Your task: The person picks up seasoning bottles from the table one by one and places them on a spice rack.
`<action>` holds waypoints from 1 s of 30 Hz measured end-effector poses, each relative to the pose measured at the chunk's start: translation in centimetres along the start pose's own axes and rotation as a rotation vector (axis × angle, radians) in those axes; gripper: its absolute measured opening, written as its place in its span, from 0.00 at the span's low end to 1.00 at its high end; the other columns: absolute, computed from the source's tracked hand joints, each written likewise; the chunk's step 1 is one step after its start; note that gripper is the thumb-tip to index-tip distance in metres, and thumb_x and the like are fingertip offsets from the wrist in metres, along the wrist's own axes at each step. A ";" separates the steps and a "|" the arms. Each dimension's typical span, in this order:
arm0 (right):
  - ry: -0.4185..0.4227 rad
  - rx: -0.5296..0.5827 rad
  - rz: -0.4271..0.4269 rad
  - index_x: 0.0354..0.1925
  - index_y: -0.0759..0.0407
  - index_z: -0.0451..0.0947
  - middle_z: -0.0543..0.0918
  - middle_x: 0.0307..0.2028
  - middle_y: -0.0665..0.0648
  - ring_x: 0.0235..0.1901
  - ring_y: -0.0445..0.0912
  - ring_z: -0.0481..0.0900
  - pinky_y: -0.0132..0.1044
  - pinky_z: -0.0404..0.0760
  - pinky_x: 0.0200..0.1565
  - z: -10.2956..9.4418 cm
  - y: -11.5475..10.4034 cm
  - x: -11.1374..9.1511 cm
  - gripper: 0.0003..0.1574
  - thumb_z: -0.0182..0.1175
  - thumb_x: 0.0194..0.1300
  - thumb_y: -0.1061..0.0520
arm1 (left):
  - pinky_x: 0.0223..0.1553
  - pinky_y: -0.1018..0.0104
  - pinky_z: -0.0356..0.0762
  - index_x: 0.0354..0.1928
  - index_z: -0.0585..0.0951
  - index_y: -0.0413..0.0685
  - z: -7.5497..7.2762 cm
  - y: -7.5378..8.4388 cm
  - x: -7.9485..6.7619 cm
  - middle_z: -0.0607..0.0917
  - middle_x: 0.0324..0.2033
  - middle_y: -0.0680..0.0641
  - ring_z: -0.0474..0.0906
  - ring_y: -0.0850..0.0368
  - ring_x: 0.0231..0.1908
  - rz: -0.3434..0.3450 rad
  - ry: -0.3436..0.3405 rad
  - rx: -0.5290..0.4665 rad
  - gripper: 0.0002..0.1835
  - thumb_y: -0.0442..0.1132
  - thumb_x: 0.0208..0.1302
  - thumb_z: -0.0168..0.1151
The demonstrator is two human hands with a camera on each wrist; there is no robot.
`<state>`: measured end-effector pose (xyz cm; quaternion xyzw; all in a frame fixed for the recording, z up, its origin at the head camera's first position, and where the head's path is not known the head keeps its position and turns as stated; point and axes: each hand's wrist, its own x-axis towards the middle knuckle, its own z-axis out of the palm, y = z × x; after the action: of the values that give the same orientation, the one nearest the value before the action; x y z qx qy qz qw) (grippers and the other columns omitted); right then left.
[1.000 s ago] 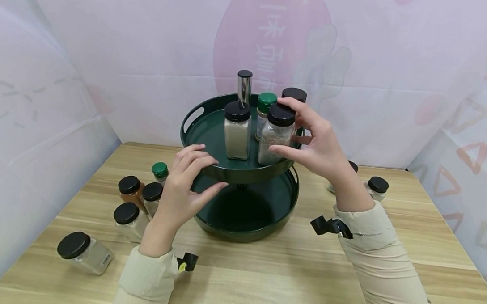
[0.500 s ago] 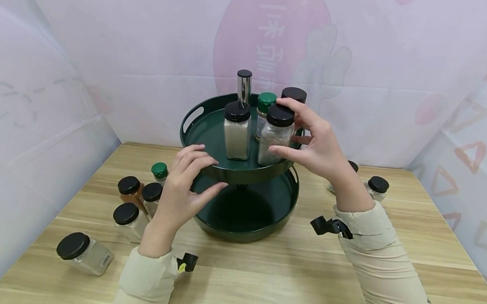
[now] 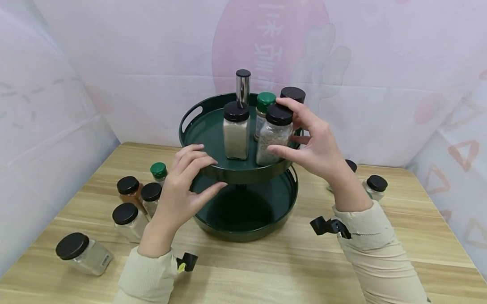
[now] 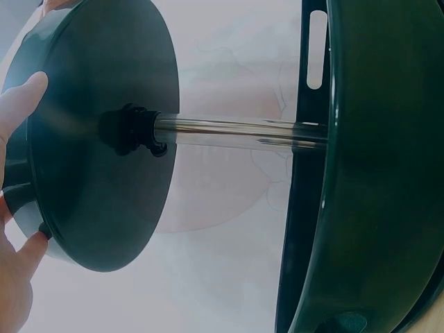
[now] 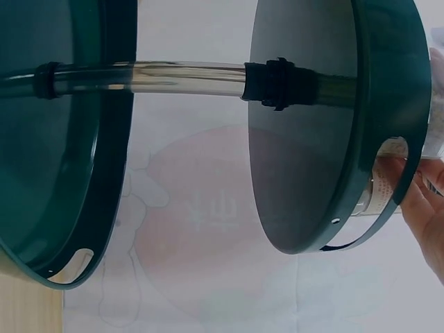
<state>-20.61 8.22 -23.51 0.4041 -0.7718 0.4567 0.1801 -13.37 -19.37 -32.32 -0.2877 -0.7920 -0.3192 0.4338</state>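
Note:
In the head view my right hand (image 3: 313, 143) grips a clear black-lidded jar (image 3: 273, 137) of coarse pale grains, thumb on its near side and fingers behind. The jar stands near the front right of the upper tray of a dark green two-tier rack (image 3: 244, 175). My left hand (image 3: 184, 185) holds that tray's front left rim, fingers over the edge and thumb below. Beside the held jar are a black-lidded jar of beige powder (image 3: 236, 136) and a green-capped bottle (image 3: 260, 120). Another dark-lidded jar (image 3: 293, 94) is mostly hidden behind the right hand.
Several spice jars (image 3: 129, 218) stand on the wooden table at the left, with one jar (image 3: 88, 256) leaning in front. More jars (image 3: 375, 186) stand at the right, partly behind my forearm. A chrome post (image 4: 239, 132) joins the tiers. Printed cloth (image 3: 163, 47) hangs behind.

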 end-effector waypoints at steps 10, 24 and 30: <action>-0.038 -0.026 0.022 0.72 0.48 0.64 0.79 0.50 0.57 0.40 0.43 0.79 0.40 0.88 0.45 -0.2 0.0 0.0 0.56 0.77 0.49 0.66 | 0.71 0.59 0.65 0.46 0.82 0.41 0.0 -0.1 -0.1 0.83 0.45 0.40 0.70 0.40 0.62 0.001 0.003 -0.001 0.26 0.59 0.64 0.63; -0.060 0.056 0.095 0.73 0.48 0.63 0.80 0.53 0.55 0.47 0.42 0.82 0.40 0.84 0.53 -1.5 -0.3 -0.9 0.54 0.73 0.53 0.69 | 0.71 0.60 0.64 0.45 0.82 0.40 -0.2 0.0 -0.1 0.83 0.45 0.39 0.70 0.39 0.62 -0.002 0.005 0.002 0.26 0.59 0.64 0.63; -0.021 0.065 0.085 0.71 0.54 0.66 0.80 0.55 0.59 0.49 0.46 0.84 0.32 0.83 0.53 -3.0 -0.1 -1.9 0.50 0.70 0.53 0.75 | 0.71 0.59 0.64 0.45 0.82 0.40 -0.2 0.0 0.0 0.83 0.45 0.39 0.71 0.39 0.62 0.002 0.007 -0.004 0.26 0.58 0.64 0.64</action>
<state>-19.65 11.61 -23.14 0.3815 -0.7748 0.4846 0.1390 -13.23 -19.55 -32.24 -0.2884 -0.7893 -0.3214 0.4365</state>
